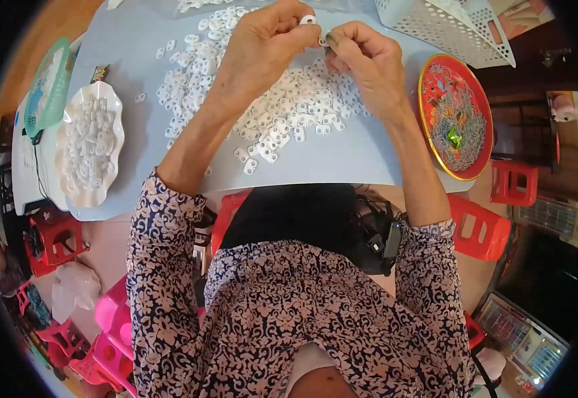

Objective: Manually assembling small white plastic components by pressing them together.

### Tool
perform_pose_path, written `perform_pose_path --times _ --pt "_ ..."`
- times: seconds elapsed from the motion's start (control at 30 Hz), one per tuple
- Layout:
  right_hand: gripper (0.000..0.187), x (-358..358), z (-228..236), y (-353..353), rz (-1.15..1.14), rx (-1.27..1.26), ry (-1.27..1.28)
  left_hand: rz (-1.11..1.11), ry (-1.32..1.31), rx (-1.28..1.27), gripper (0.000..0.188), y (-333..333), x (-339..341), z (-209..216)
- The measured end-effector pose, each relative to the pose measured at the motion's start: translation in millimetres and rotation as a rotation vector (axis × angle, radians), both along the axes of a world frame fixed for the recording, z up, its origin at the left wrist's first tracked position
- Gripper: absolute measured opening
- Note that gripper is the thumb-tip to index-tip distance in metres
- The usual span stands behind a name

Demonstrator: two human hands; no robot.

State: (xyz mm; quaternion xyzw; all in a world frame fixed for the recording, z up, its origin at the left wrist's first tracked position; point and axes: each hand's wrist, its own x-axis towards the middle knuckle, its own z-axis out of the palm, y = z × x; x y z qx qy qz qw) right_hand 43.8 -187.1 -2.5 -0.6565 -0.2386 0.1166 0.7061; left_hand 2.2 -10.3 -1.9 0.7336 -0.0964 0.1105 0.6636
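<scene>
My left hand is closed in a pinch on a small white plastic piece with a hole through it, above the far part of the table. Close to the piece, my right hand has its thumb and fingers pressed together. What sits between those fingertips is too small to make out. Below both hands spreads a loose pile of white two-holed plastic pieces. To the right of my right hand lies a round red tray with a gold rim, holding many thin grey metal pins or screws and a shiny green bit.
On the left stand a scalloped white dish of white pieces and a green basket. A white perforated basket is at the far right. Red stools stand beyond the grey table's near edge.
</scene>
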Motion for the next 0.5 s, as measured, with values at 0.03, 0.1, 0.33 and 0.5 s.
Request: perform_pose_path --times 0.03,0.1,0.33,0.5 --pt "0.014 -0.5 0.5 0.5 0.016 0.005 0.027 0.001 -0.001 0.0 0.021 -0.3 0.1 -1.4" --pt "0.014 -1.0 0.3 2.8 0.011 0.008 0.043 -0.002 0.017 -0.051 0.021 -0.5 0.1 -3.2" --pt "0.012 3.3 -3.4 -0.2 0.069 0.013 -0.059 0.006 0.03 0.046 0.02 0.3 -0.9 1.7" --pt "0.011 3.8 -3.0 -2.3 0.059 -0.006 -0.05 -0.008 -0.009 0.072 0.025 -2.1 -2.5 6.6"
